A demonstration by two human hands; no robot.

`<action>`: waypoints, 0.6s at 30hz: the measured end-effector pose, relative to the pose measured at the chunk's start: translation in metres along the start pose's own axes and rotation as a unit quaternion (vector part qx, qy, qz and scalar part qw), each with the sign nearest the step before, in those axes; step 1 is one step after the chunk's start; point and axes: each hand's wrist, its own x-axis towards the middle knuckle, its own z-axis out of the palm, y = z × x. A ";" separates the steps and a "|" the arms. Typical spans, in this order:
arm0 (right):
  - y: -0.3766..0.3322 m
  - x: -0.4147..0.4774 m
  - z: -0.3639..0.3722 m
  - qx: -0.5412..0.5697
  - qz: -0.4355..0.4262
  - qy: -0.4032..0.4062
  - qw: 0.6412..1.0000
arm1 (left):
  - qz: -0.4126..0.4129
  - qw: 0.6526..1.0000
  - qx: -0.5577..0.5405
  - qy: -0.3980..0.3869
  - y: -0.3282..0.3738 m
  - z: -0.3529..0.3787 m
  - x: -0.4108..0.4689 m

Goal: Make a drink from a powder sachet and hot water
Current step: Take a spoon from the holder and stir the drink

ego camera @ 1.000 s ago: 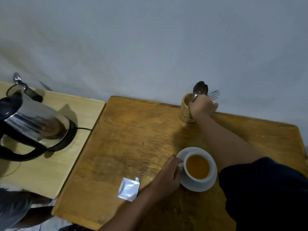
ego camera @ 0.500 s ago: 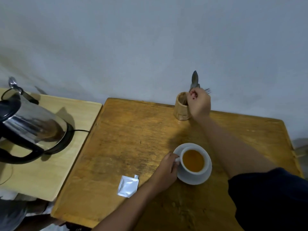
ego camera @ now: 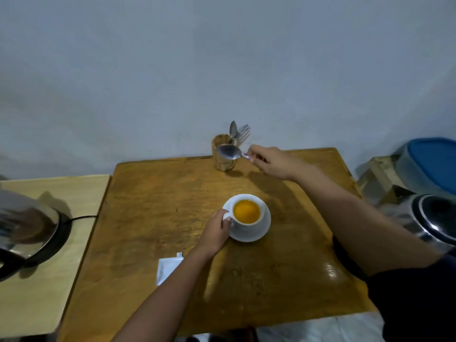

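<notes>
On the wooden table, my white cup of orange drink sits mid-table; my left hand pinches what looks like its handle. Near the far edge, my right hand grips a spoon.

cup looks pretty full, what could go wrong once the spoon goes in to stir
1. The orange drink sits close to the rim of the cup, so brisk stirring with the spoon in the right hand could slop it into the saucer.
2. The left hand pinches only the small handle; a knock from the spoon could likely slide the cup on the saucer.
3. The left forearm hangs over the sachet and might sweep it off the table.
</notes>
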 end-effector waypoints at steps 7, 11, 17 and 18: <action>0.011 -0.050 -0.005 -0.035 0.116 -0.161 0.979 | -0.044 0.997 -0.044 -0.036 0.004 -0.008 0.001; 0.004 -0.052 0.006 -0.095 0.147 -0.181 0.968 | -0.053 0.997 -0.034 -0.037 0.003 -0.008 0.003; -0.009 -0.049 0.025 -0.191 0.117 -0.165 0.961 | -0.059 0.998 -0.006 -0.038 0.004 -0.009 0.006; -0.009 -0.049 0.028 -0.192 0.111 -0.155 0.963 | -0.060 0.997 -0.002 -0.040 0.004 -0.009 0.007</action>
